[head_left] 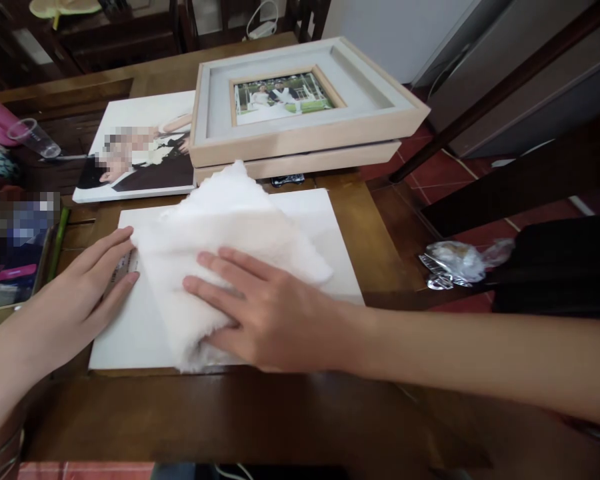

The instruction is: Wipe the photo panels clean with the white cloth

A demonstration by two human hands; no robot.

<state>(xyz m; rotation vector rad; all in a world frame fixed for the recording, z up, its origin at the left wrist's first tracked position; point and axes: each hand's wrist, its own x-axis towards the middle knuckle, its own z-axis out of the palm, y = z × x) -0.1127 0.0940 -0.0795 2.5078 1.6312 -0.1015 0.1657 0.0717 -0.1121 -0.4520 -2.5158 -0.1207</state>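
A white fluffy cloth lies spread over a flat white panel on the wooden table. My right hand presses on the cloth from above, fingers somewhat apart and slightly bent. Near its thumb the lower edge of the cloth curls and bunches. My left hand rests at the panel's left edge, fingers stretched out and thumb apart. Its fingertips touch the panel beside the cloth's corner. A small printed label on the panel is partly covered by these fingers.
Behind the panel stand stacked light-wood frames, the top one showing a photo. A photo canvas lies to their left. A clear plastic cup and pink tumbler are at far left. Crumpled plastic wrapping is at right, beyond the table edge.
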